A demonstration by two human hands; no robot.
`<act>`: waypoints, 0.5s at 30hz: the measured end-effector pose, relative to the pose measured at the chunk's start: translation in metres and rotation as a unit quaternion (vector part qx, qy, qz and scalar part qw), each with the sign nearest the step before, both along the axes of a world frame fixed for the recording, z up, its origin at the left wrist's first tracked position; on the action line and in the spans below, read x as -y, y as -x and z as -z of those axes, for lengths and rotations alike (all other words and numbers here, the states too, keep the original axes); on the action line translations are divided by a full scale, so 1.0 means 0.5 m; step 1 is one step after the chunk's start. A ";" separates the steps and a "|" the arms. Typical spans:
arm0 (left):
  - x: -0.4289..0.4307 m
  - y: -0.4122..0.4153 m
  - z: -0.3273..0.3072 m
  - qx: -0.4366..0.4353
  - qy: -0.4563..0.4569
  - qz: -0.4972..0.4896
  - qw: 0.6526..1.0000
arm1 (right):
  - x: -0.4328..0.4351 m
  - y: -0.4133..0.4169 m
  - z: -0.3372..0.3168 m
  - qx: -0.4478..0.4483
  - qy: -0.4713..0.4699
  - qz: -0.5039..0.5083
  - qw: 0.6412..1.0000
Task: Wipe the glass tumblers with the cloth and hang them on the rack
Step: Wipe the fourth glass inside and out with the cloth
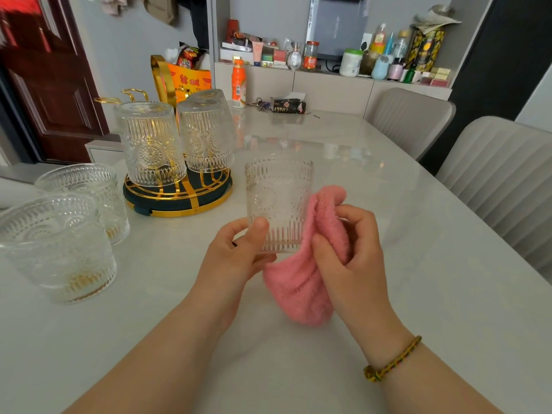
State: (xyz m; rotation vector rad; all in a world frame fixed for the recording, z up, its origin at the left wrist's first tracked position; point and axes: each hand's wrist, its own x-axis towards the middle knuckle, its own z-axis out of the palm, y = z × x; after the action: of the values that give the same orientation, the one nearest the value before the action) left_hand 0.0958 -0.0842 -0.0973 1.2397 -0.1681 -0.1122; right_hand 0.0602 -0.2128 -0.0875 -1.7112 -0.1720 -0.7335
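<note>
My left hand (236, 258) grips an upright patterned glass tumbler (279, 201) near its base, above the white table. My right hand (349, 252) holds a pink cloth (298, 282) against the tumbler's right side, with the cloth draped below the glass. A gold wire rack (179, 194) with a dark base stands at the back left. Two tumblers hang upside down on it, one on the left (150, 144) and one on the right (206, 132). Two more tumblers stand upright at the left edge, a near one (56, 249) and a far one (86, 195).
The white table (373, 204) stretches ahead. An orange bottle (239, 83), keys and a dark tissue pack (288, 106) lie at its far end. Two grey chairs (493, 174) stand along the right side. A cluttered shelf (343, 58) runs behind.
</note>
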 end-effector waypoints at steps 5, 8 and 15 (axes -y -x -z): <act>0.008 0.004 0.011 -0.001 -0.045 0.010 0.999 | -0.014 0.004 0.003 0.066 0.093 0.006 0.993; 0.002 0.006 0.012 0.004 -0.027 0.058 0.998 | -0.005 0.005 -0.005 0.099 0.104 0.022 0.989; 0.010 0.029 0.004 0.014 0.036 0.199 0.979 | 0.030 0.002 -0.035 -0.011 -0.124 0.018 0.992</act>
State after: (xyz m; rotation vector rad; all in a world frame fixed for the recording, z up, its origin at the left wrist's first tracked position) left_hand 0.0815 -0.0892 -0.0992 1.1226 -0.4409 -0.4320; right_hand 0.0593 -0.2279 -0.0700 -1.4868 -0.0328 -0.7304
